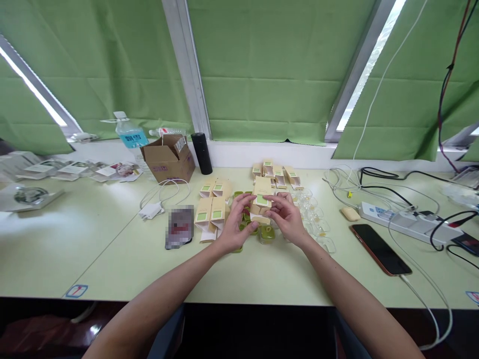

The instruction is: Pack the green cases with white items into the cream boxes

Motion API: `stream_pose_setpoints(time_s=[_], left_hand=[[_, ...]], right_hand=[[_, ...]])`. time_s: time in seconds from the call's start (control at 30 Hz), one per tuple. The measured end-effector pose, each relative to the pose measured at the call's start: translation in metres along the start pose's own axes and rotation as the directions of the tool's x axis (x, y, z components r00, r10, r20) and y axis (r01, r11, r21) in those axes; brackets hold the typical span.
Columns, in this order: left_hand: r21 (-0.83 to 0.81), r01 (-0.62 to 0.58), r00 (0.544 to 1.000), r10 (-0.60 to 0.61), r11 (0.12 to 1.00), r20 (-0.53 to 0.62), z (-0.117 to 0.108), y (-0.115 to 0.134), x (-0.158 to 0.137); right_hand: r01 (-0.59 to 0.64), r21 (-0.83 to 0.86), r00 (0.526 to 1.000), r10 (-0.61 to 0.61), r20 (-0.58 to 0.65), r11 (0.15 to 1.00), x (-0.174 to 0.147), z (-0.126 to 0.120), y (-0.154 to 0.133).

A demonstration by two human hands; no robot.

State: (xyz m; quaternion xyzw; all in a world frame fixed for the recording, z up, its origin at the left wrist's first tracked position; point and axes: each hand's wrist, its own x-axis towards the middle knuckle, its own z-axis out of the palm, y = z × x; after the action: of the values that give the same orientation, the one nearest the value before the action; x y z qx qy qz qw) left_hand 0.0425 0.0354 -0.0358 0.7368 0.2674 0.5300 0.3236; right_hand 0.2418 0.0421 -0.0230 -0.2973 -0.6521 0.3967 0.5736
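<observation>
A small tan carton (263, 187) with a green square on it is held up in front of me, its lower flap open. My left hand (238, 224) pinches its left side, fingers and thumb closed. On the opposite side, my right hand (288, 218) grips the carton by its edge. Below it stands a small clear tub with a green lid (267, 233), and several more green lids are partly hidden behind my hands. Several clear plastic tubs (315, 213) sit to the right. Left of my hands stand several similar open cartons (210, 214).
More small cartons (279, 174) stand at the back by the wall. A brown cardboard box (170, 162), a black cylinder (202, 153) and a large water bottle (130, 132) are back left. A phone (381, 249), cables and a power strip (407, 224) lie on the right.
</observation>
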Motion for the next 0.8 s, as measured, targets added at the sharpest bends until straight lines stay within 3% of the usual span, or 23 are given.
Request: stream_pose_setpoints(time_s=[0.23, 0.53, 0.8], left_hand=[[-0.145, 0.076, 0.994, -0.086, 0.986, -0.066, 0.0040, 0.0060, 0.0002], [-0.205, 0.102, 0.987, -0.125, 0.973, -0.100, 0.0039, 0.0029, 0.0017], [-0.192, 0.088, 0.986, -0.113, 0.977, -0.126, 0.0045, 0.0069, 0.0032]], right_hand=[[0.021, -0.068, 0.998, -0.017, 0.061, 0.997, -0.0029, 0.0004, 0.0022], [0.076, -0.080, 0.985, -0.062, 0.164, 0.994, -0.0054, 0.0000, -0.0032], [0.080, -0.124, 0.990, -0.064, 0.129, 0.989, -0.0065, 0.0046, -0.0048]])
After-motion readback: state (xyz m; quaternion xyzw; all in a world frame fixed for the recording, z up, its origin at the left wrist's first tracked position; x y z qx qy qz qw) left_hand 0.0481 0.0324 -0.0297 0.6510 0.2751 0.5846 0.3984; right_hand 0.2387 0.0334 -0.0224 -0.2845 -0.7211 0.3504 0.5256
